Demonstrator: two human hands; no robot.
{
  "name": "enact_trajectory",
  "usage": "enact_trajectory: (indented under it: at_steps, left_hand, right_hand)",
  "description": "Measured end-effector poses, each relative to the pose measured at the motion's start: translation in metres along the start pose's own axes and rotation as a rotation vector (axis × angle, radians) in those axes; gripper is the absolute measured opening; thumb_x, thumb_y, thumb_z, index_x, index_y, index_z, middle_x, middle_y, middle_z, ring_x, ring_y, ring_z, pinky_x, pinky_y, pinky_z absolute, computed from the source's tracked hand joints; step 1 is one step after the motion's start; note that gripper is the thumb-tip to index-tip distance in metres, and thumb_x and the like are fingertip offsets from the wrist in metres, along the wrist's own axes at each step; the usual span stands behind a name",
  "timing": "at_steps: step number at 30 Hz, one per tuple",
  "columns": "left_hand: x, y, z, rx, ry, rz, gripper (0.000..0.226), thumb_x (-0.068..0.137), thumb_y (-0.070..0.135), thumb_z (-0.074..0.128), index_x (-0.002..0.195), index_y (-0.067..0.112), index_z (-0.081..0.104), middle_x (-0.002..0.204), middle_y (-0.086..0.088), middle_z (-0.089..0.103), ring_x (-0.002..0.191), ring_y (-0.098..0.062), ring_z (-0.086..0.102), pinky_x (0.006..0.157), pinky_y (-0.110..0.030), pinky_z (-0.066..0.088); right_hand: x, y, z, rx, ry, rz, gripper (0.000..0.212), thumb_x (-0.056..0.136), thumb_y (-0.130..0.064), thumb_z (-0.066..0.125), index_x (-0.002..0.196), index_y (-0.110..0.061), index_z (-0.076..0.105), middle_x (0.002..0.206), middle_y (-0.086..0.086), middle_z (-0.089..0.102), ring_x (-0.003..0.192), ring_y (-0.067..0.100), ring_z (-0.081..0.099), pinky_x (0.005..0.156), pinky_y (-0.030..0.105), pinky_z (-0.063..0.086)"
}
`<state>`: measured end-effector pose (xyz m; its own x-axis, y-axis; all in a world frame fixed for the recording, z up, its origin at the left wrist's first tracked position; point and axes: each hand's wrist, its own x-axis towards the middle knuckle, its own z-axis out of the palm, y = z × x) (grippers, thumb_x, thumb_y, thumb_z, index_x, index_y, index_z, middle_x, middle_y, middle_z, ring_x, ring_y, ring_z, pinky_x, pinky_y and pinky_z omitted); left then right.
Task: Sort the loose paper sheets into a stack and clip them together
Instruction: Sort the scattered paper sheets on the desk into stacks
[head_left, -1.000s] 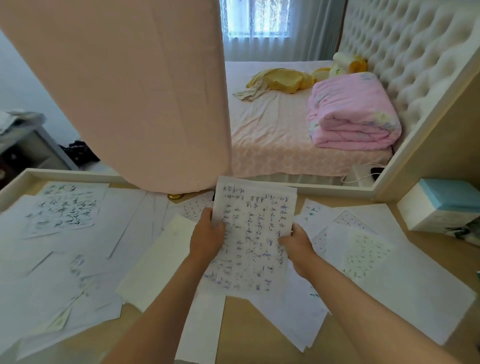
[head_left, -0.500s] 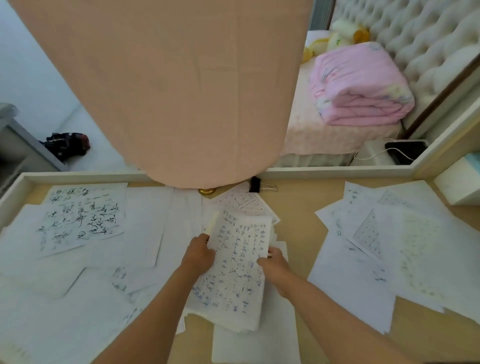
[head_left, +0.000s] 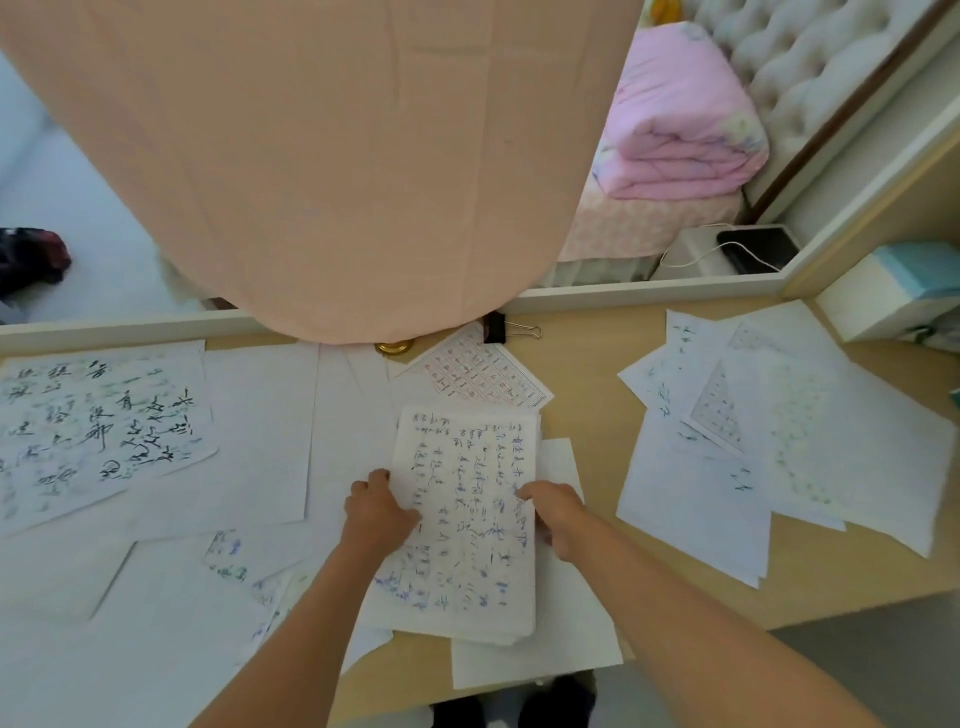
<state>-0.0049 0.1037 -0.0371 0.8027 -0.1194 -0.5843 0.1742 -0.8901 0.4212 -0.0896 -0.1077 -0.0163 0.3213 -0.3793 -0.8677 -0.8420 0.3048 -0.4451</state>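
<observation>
Two hands gripped a white stack of handwritten paper sheets (head_left: 467, 519) at the middle of the beige worktop (head_left: 587, 374), left hand (head_left: 376, 506) at its 9 o'clock edge, right hand (head_left: 553, 512) at 3 o'clock, a black binder clip (head_left: 496, 328) at 12 o'clock.

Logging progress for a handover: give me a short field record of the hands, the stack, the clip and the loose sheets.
left hand: grips left edge of handwritten stack
right hand: grips its right edge
binder clip: lying unused at desk far edge
left pile: loose overlapping sheets
right pile: loose overlapping sheets
</observation>
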Motion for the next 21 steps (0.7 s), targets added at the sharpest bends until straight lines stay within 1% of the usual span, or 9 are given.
enact_trajectory:
  at_steps: [3,5,7,8,10,12,14,18,21]
  left_hand:
    - [-0.001,-0.004,0.0,0.014,0.009,0.029,0.083,0.081,0.032,0.076,0.147,0.012,0.03,0.139,-0.017,0.04,0.128,-0.036,0.041,0.104,-0.044,0.04]
    - [-0.002,-0.007,0.003,0.018,0.028,0.042,0.081,0.082,0.032,0.075,0.147,0.012,0.031,0.139,-0.016,0.04,0.128,-0.035,0.041,0.104,-0.045,0.042]
    - [-0.004,-0.009,0.006,0.023,0.05,0.045,0.08,0.082,0.032,0.074,0.147,0.013,0.031,0.139,-0.015,0.04,0.127,-0.035,0.042,0.101,-0.045,0.043]
    - [-0.005,-0.009,0.007,0.023,0.06,0.042,0.079,0.083,0.032,0.074,0.147,0.014,0.031,0.138,-0.014,0.04,0.127,-0.035,0.042,0.099,-0.045,0.044]
    - [-0.008,-0.008,0.008,0.029,0.067,0.035,0.079,0.083,0.031,0.073,0.147,0.016,0.029,0.138,-0.013,0.04,0.125,-0.034,0.043,0.095,-0.044,0.046]
    - [-0.01,-0.006,0.01,0.04,0.066,0.033,0.079,0.083,0.029,0.072,0.147,0.016,0.028,0.137,-0.013,0.04,0.125,-0.034,0.043,0.094,-0.044,0.046]
    - [-0.01,-0.005,0.01,0.038,0.065,0.035,0.079,0.083,0.029,0.071,0.147,0.015,0.027,0.136,-0.013,0.041,0.124,-0.034,0.043,0.094,-0.044,0.046]
    - [-0.007,-0.006,0.003,0.005,0.021,0.009,0.081,0.082,0.039,0.072,0.147,0.016,0.029,0.138,-0.012,0.041,0.127,-0.033,0.043,0.098,-0.045,0.044]
    - [-0.002,0.002,-0.008,-0.18,0.053,0.056,0.083,0.081,0.043,0.075,0.147,0.016,0.034,0.138,-0.01,0.047,0.126,-0.031,0.048,0.103,-0.046,0.043]
  right_hand:
    - [0.007,0.003,0.011,-0.138,0.086,-0.066,0.039,0.077,-0.03,0.064,0.115,-0.022,0.061,0.115,0.007,0.062,0.097,0.026,0.061,0.083,0.038,0.056]
    - [0.001,0.003,0.017,-0.085,0.18,-0.124,0.037,0.08,-0.021,0.065,0.114,-0.029,0.051,0.118,0.005,0.053,0.096,0.024,0.058,0.073,0.037,0.056]
    - [-0.001,0.003,0.019,0.071,0.176,-0.111,0.039,0.085,-0.007,0.061,0.115,-0.024,0.044,0.118,0.007,0.053,0.088,0.022,0.059,0.061,0.034,0.053]
    - [0.001,0.003,0.019,0.102,0.145,-0.094,0.034,0.085,-0.003,0.059,0.115,-0.017,0.049,0.116,0.011,0.059,0.088,0.024,0.062,0.064,0.039,0.056]
    - [0.003,0.004,0.018,0.056,0.062,-0.082,0.035,0.085,-0.002,0.059,0.121,-0.003,0.06,0.115,0.016,0.066,0.098,0.032,0.067,0.084,0.049,0.058]
    - [0.006,0.006,0.019,-0.098,-0.009,-0.079,0.055,0.087,-0.01,0.064,0.139,-0.007,0.047,0.13,0.012,0.058,0.114,0.03,0.059,0.091,0.04,0.054]
    - [0.001,0.007,0.021,-0.232,-0.054,-0.143,0.056,0.09,-0.006,0.059,0.141,-0.014,0.037,0.135,0.006,0.051,0.117,0.025,0.054,0.087,0.032,0.048]
    - [-0.012,0.01,0.013,-0.226,-0.043,-0.358,0.047,0.09,0.007,0.048,0.122,-0.028,0.049,0.116,-0.004,0.062,0.098,0.012,0.06,0.071,0.022,0.051]
    - [-0.021,0.001,-0.004,-0.151,-0.074,-0.445,0.044,0.091,0.005,0.053,0.121,-0.027,0.053,0.115,-0.007,0.066,0.1,0.009,0.063,0.075,0.024,0.054]
